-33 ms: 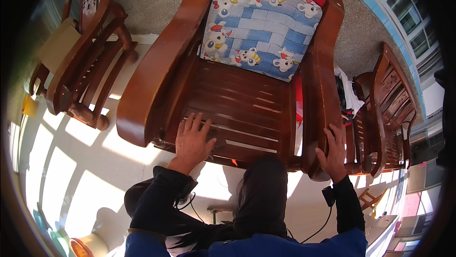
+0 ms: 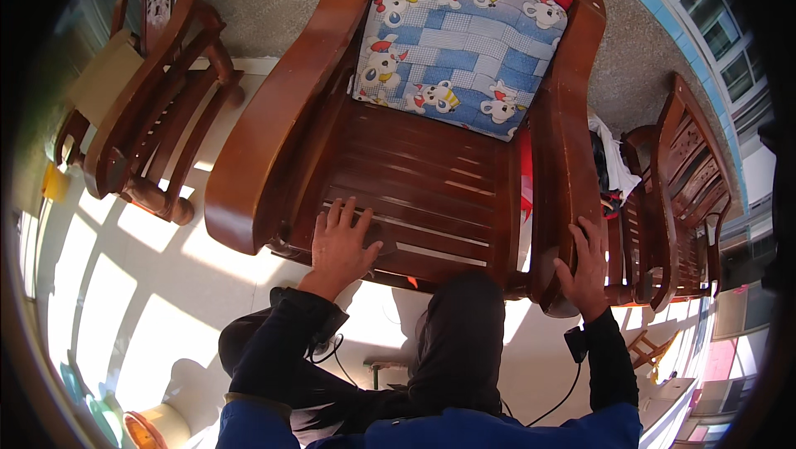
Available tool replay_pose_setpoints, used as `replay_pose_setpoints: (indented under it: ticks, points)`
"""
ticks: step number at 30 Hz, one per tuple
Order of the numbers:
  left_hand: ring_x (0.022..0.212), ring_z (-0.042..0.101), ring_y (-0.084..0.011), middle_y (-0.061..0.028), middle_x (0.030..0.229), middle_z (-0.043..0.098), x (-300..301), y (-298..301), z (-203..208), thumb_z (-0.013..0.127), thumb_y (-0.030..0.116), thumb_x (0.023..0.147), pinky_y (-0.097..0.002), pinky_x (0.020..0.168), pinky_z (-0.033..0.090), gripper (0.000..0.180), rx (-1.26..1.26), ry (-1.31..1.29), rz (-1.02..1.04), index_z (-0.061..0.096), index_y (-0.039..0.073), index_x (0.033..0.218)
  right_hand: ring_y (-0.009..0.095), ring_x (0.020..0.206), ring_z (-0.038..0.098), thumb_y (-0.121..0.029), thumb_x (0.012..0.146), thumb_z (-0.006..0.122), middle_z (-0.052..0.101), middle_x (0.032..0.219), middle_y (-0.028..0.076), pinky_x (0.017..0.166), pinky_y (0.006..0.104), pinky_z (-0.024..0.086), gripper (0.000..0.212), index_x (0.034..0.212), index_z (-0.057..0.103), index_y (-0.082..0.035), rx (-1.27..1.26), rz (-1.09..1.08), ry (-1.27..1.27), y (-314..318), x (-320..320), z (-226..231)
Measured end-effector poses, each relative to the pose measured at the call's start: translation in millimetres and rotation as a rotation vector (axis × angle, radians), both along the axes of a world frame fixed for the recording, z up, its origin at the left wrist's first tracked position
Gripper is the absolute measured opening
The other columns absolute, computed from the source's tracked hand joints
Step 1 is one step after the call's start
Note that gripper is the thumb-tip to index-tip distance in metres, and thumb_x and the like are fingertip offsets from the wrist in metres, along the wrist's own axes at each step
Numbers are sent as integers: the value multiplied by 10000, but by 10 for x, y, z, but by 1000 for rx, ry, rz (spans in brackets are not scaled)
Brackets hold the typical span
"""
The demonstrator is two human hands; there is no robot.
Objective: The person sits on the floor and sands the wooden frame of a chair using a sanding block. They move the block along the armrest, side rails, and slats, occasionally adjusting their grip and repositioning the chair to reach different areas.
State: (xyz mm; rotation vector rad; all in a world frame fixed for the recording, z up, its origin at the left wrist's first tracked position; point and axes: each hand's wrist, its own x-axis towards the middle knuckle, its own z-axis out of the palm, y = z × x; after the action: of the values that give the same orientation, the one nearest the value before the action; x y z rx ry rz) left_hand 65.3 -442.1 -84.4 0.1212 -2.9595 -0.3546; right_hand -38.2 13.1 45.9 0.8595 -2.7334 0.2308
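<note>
A brown wooden armchair (image 2: 431,188) with a slatted seat stands in front of me. Against its backrest leans a cushion (image 2: 464,43) printed with cartoon bears on blue and white patches. My left hand (image 2: 342,242) lies palm down at the front of the seat slats, fingers spread, holding nothing. At the front of the right armrest (image 2: 564,175) rests my right hand (image 2: 584,271), its fingers stretched and its thumb apart. Part of its palm is hidden from view.
Another wooden chair (image 2: 153,109) stands to the left, and a wooden bench (image 2: 684,184) to the right. White and dark cloth (image 2: 612,159) lies beyond the right armrest. A round container (image 2: 157,426) is at the lower left. A thin cable (image 2: 560,399) hangs by my right arm.
The whole view has shifted very slightly. Both hands keep the same places on the armchair.
</note>
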Motion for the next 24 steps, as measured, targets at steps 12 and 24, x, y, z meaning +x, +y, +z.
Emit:
replay_pose_setpoints:
  ticks: [12,24]
  points:
    - [1606,318,-336,-125,1697,429,-429,285,-607,584,628,1028,-673,1224,311,680,-101,-285,163,591,199,1555,477,1424,495,-161,817,751,502,1566,225,1171,569,429,673,1452,594,-1,-43,-4,27,-8,-16,-25]
    - [1530,431,-336,-105,1580,540,-276,339,-691,771,468,951,-599,1205,402,551,-18,-99,7,670,189,1416,456,1466,471,-165,850,756,486,1603,201,1199,558,416,681,1493,579,-29,-65,21,32,8,-13,-31]
